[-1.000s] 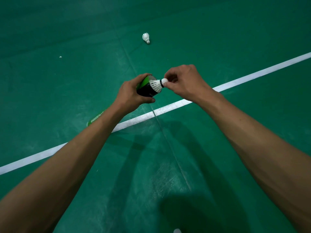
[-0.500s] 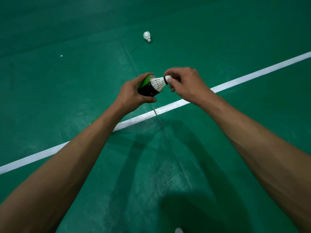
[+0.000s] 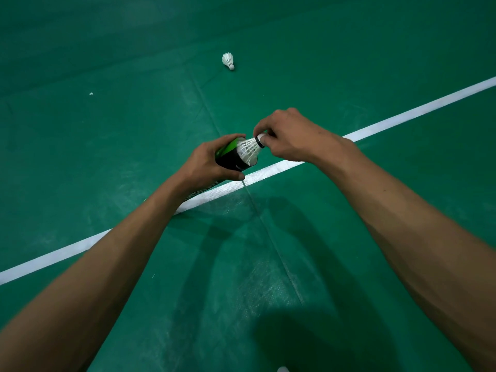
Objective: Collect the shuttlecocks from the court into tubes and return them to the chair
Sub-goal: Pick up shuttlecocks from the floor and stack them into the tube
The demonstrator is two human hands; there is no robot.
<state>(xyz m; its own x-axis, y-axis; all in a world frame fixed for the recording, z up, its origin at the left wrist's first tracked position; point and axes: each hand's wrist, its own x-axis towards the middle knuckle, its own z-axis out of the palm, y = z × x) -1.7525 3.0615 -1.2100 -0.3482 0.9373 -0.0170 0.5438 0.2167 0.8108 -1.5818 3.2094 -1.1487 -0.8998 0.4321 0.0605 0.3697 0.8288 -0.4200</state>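
While my left hand (image 3: 206, 163) gripped the smooth black-and-green tube (image 3: 230, 159), both hands had sunk slightly, yet the shuttlecock (image 3: 252, 149) stayed at its mouth, so it was not stored yet; my right hand (image 3: 292, 138) pinched its round cork (image 3: 259, 140), the ribbed white feathers (image 3: 247, 154) pointing inside; a second shuttlecock (image 3: 228, 60) lay beyond on the woven green court (image 3: 107, 146)

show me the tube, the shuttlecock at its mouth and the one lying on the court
tube (image 3: 230, 161): head view, black wall near the mouth
held shuttlecock (image 3: 249, 151): head view, white feather skirt
loose shuttlecock (image 3: 227, 59): head view, feathers
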